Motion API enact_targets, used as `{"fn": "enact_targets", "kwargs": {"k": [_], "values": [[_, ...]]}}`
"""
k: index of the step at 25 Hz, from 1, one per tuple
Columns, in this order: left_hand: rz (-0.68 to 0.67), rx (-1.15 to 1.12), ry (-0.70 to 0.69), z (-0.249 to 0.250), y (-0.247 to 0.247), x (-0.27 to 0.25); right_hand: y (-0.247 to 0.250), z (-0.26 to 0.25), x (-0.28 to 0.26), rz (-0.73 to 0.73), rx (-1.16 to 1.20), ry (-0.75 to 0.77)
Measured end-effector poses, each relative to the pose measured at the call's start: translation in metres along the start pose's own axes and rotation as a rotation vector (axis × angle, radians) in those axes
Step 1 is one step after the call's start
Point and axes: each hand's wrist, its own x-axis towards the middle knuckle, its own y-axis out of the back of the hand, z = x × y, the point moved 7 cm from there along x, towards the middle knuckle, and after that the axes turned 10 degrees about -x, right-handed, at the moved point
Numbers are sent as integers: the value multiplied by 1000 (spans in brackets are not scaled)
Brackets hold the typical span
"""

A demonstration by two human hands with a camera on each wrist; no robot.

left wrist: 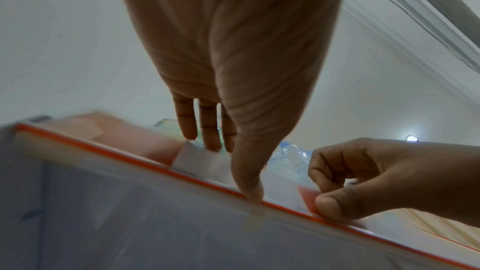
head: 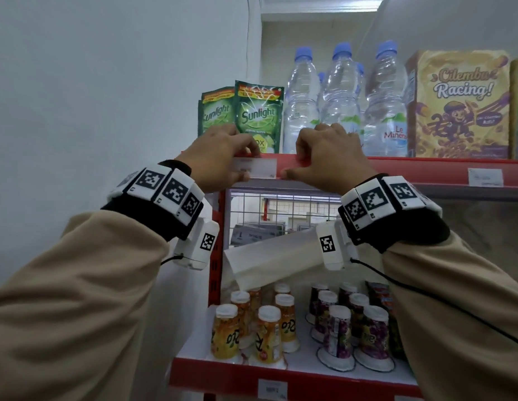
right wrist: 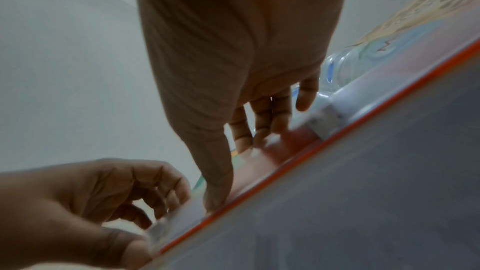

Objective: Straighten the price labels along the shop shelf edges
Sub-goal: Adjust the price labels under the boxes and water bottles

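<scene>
Pinching one price label [head: 259,168], two hands [head: 223,157] [head: 333,157].

A small shop. A red-edged shelf [head: 396,164] carries stock facing outward: Sunlight pouches [head: 257,117], water bottles [head: 338,105] right of them, and a cereal box [head: 459,105] farther right. White price labels [head: 256,167] sit on the shelf edge. Below that shelf stand rows of sealed drink cups [head: 266,334].
</scene>
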Motion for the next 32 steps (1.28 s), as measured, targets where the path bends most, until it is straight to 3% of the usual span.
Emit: {"fn": "enact_targets", "kwargs": {"k": [4, 10, 20, 24, 26, 28, 32], "values": [[46, 32, -8, -18, 3, 0, -5, -16, 6, -34, 85, 53], [144, -84, -59, -22, 1, -5, 0, -60, 11, 95, 277, 174], [232, -2, -97, -26, 2, -10, -6, -70, 36, -201, 43, 106], [320, -49, -73, -31, 7, -17, 2, -48, 36, -131, 96, 32], [336, -99, -66, -33, 8, -18, 10, -28, 32, 23, 265, -77], [341, -175, -77, -32, 6, -17, 7, -11, 21, 141, 577, -247], [384, -287, -21, -31, 3, -13, -14, -14, -6, 224, 1201, -446]]}}
